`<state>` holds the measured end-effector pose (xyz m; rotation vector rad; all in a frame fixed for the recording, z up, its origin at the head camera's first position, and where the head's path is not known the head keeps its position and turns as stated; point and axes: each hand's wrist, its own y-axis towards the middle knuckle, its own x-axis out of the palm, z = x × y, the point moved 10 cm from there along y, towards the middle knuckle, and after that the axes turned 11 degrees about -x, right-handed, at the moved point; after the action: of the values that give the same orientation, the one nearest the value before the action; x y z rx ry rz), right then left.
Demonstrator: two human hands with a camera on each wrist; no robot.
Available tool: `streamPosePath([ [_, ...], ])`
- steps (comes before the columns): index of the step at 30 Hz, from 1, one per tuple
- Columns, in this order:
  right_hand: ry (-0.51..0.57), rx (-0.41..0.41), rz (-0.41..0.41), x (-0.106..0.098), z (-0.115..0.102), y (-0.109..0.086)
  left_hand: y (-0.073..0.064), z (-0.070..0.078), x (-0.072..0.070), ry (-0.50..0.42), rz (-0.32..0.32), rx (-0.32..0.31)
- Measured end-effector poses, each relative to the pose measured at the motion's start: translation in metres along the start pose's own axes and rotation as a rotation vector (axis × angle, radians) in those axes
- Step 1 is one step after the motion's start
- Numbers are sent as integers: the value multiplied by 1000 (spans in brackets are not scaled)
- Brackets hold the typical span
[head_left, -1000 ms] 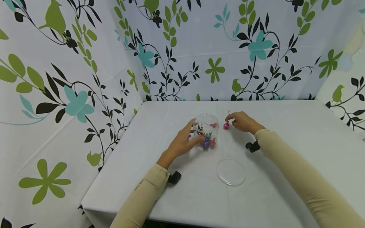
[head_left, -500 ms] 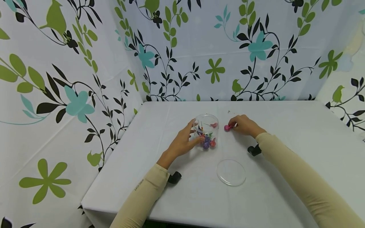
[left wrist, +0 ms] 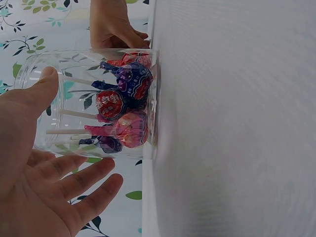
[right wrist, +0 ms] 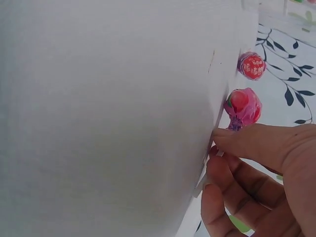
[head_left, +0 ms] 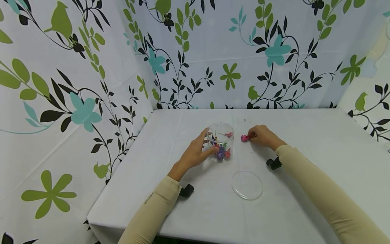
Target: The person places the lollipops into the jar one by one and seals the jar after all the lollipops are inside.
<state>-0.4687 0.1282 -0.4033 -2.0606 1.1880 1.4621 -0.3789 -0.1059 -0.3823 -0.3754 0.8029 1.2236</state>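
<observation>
My left hand (head_left: 195, 152) holds a clear jar (head_left: 220, 131) standing on the table, thumb on the near side and fingers spread on the other. Inside are several wrapped lollipops, among them a pink one (left wrist: 131, 129) and a red one (left wrist: 110, 103), sticks pointing to the jar's mouth. To the jar's right, my right hand (head_left: 262, 135) pinches the stick of a pink lollipop (head_left: 244, 138), whose head lies at or just above the cloth. The fingers hide most of that stick. Another red-wrapped lollipop (right wrist: 252, 66) shows farther off in the right wrist view.
A clear round lid (head_left: 247, 185) lies flat on the white tablecloth (head_left: 210, 206), nearer than the jar. Patterned curtains (head_left: 195, 61) stand behind and at both sides. Black wrist cameras (head_left: 187, 190) hang below the sleeves.
My right hand has tipped the pink lollipop from head-down to lying sideways and shifted slightly right and nearer. My left hand and the jar stay put.
</observation>
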Motion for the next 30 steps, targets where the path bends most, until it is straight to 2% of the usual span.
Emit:
streamPosePath([
  [17,15,-5,50,-33,-9,-13,-1,3,0,-9,8,10],
  [24,8,-56,91,-50,-26,-12,0,2,1,-3,4,-2],
  [30,-3,-65,104,-57,-42,-12,0,2,1,-6,5,4],
])
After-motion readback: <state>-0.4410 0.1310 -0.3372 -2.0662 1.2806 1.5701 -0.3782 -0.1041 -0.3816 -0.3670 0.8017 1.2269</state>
